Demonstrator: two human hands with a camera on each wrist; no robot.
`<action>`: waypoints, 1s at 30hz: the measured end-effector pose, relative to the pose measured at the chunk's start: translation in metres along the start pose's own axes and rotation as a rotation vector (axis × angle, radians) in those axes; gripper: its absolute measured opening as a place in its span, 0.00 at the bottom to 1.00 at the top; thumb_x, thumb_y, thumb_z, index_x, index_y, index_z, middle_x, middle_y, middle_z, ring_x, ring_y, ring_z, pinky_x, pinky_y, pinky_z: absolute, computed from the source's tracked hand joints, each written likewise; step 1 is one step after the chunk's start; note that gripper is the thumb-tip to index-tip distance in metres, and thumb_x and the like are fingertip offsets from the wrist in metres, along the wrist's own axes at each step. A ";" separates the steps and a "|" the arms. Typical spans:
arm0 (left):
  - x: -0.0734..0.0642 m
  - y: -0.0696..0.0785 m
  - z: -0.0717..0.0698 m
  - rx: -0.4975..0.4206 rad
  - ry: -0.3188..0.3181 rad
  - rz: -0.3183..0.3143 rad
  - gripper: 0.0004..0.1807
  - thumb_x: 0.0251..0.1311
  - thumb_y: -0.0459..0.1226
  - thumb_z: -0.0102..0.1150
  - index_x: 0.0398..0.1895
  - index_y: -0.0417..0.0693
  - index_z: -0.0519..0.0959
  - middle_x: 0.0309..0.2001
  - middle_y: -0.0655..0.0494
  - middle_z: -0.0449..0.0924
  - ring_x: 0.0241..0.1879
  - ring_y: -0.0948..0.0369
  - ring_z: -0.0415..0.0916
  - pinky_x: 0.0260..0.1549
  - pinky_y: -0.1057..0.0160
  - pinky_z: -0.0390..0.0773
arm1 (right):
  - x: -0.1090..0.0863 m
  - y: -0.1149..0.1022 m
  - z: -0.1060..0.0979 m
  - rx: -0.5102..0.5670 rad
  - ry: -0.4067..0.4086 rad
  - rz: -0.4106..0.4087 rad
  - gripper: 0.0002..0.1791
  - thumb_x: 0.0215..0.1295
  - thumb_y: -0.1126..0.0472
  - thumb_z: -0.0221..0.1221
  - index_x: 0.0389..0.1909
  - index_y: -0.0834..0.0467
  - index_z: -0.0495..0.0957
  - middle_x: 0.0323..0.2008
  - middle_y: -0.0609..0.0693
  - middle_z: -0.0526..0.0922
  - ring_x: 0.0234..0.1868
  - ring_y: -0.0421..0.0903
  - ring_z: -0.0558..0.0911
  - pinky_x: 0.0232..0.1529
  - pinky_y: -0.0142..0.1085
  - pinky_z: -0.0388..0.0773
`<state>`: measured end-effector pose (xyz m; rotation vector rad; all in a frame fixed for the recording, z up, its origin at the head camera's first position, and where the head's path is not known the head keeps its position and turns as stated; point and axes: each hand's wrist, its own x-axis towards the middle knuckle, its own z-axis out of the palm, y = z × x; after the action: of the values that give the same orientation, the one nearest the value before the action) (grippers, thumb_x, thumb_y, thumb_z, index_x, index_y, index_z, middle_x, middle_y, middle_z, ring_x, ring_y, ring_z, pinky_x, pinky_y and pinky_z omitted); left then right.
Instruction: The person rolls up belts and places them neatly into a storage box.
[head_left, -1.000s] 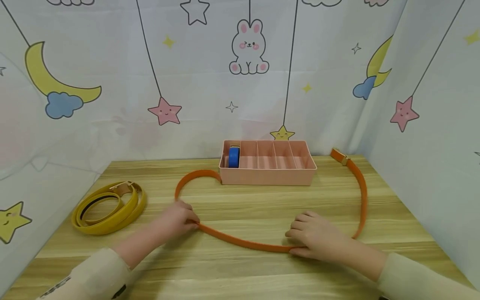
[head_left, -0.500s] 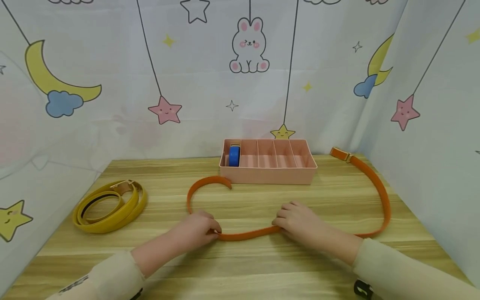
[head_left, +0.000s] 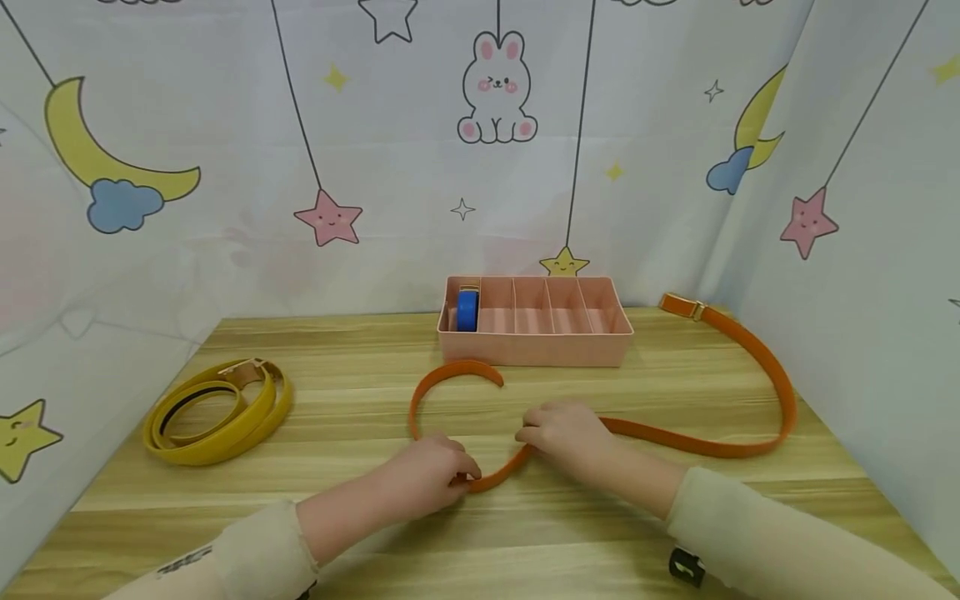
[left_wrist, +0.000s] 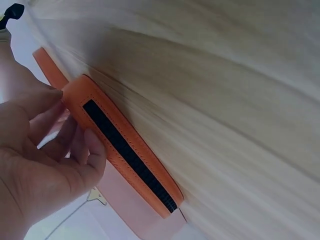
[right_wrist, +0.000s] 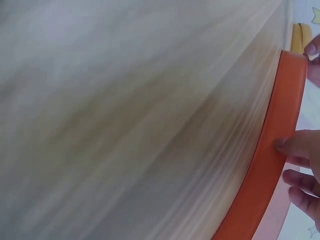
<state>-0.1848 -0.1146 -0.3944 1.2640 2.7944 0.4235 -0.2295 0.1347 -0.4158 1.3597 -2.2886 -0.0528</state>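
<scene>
An orange belt [head_left: 697, 445] stands on its edge in a long curve across the table. My left hand [head_left: 429, 478] pinches it near its curled free end. In the left wrist view a black strip runs along the inner face of that orange belt [left_wrist: 142, 167], with thumb and fingers of the left hand [left_wrist: 47, 165] at its edge. A short way to the right, my right hand [head_left: 567, 433] pinches the strap too. The right wrist view has the right thumb pressed on the smooth outer face of the belt [right_wrist: 260, 155]. Its gold buckle [head_left: 698, 311] lies at the back right.
A pink divided box [head_left: 536, 350] stands at the back of the table, with a rolled blue belt [head_left: 467, 311] in its leftmost compartment. On the left lies a coiled yellow belt [head_left: 257, 419]. A patterned curtain [head_left: 405, 150] hangs behind the table.
Both hands have shifted along the belt, the left to the right and the right inward to the left, closer together. The free end has drawn right, away from the box's left corner, and the right-hand loop has widened.
</scene>
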 end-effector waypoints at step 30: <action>0.064 -0.063 -0.002 0.130 0.127 -0.398 0.26 0.63 0.34 0.60 0.66 0.51 0.72 0.61 0.44 0.69 0.51 0.43 0.71 0.47 0.46 0.74 | 0.013 -0.039 -0.008 0.095 -0.207 0.188 0.10 0.56 0.52 0.70 0.22 0.50 0.81 0.24 0.42 0.74 0.30 0.42 0.69 0.30 0.32 0.72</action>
<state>-0.2734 -0.1070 -0.4046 0.6838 3.1204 0.3098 -0.1995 0.1057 -0.4137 1.2271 -2.6129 -0.0243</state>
